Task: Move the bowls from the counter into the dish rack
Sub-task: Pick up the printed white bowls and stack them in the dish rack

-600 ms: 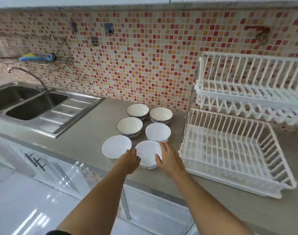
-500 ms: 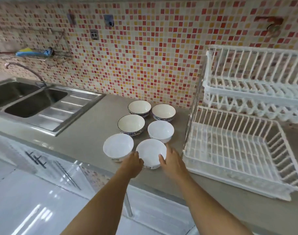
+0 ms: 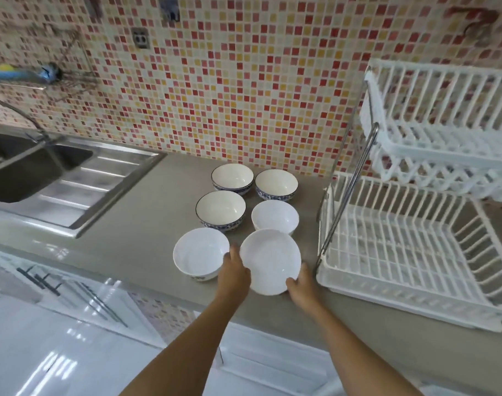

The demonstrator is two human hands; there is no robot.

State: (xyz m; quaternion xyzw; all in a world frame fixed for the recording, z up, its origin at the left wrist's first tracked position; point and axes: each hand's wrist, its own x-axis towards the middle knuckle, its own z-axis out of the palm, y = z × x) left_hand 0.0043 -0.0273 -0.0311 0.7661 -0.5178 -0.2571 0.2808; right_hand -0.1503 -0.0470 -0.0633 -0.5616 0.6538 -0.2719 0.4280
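Several bowls stand on the grey counter [image 3: 147, 224]. The nearest white bowl [image 3: 269, 260] is raised and tilted toward me, gripped at its left rim by my left hand [image 3: 234, 271] and at its lower right rim by my right hand [image 3: 302, 285]. Another plain white bowl [image 3: 199, 252] sits just left of my left hand, and a third white bowl [image 3: 274, 215] lies behind the held one. Three blue-patterned bowls [image 3: 220, 210] [image 3: 232, 178] [image 3: 276, 184] stand farther back. The white two-tier dish rack [image 3: 415, 284] is to the right, its lower basket bare.
A steel double sink [image 3: 38, 170] with drainboard and tap lies at the left. The mosaic tile wall rises behind the bowls. The rack's upper tier [image 3: 438, 121] overhangs the lower basket, held by a metal strut [image 3: 349, 190]. White cabinet fronts run below the counter edge.
Both hands have closed on the nearest white bowl and lifted it off the counter, tilting it toward me. The camera has moved closer and slightly right.
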